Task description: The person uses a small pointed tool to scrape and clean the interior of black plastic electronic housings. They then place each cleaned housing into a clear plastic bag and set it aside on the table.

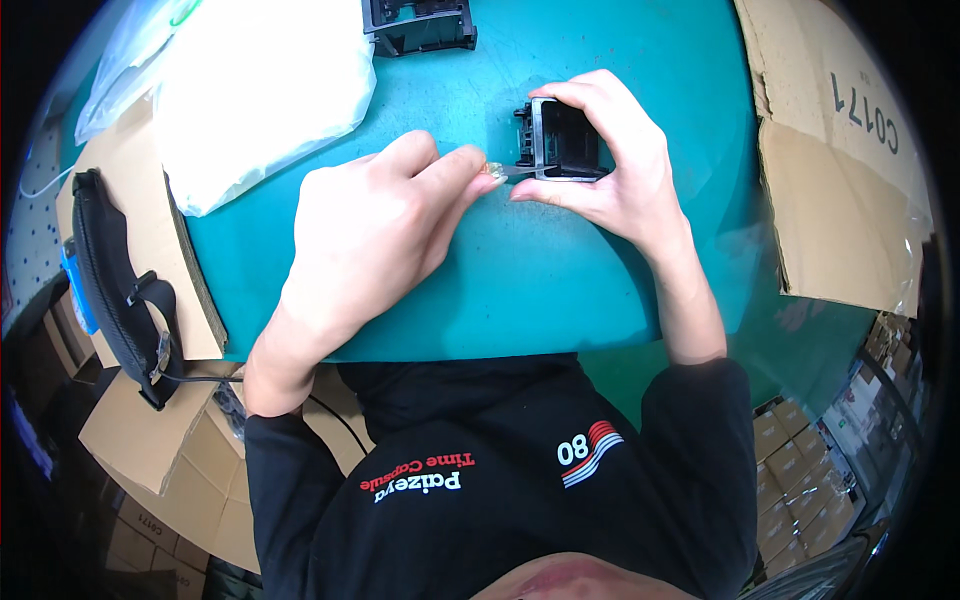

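Head view: left hand pinching thin blade near right thumb, right hand clamping black plastic housing; overpushing's risking slips imo.

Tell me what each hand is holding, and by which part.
Left hand: a slim metal-tipped tool, pinched by the end opposite its tip. Right hand: a black plastic housing, by two opposite sides.
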Action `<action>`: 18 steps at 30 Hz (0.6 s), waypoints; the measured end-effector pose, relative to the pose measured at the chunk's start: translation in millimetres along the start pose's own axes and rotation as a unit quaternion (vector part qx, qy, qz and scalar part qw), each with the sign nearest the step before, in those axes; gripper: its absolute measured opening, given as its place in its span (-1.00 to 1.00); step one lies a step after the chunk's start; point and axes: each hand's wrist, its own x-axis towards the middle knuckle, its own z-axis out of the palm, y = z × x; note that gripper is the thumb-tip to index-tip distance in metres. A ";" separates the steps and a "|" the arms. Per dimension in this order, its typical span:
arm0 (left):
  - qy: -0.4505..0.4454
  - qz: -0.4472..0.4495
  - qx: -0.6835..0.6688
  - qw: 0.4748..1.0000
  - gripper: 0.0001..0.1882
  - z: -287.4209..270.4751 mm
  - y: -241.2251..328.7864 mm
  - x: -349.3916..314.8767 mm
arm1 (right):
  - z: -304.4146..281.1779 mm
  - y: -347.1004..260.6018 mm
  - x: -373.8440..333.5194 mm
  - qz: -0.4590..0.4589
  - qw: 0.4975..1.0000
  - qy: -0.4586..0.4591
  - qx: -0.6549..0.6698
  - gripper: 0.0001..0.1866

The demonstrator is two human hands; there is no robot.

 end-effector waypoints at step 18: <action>-0.013 -0.008 -0.035 0.999 -0.87 -3.1 -3.5 -3.9 | 0.1 1.0 -0.2 -0.003 1.000 0.000 -0.008 -0.32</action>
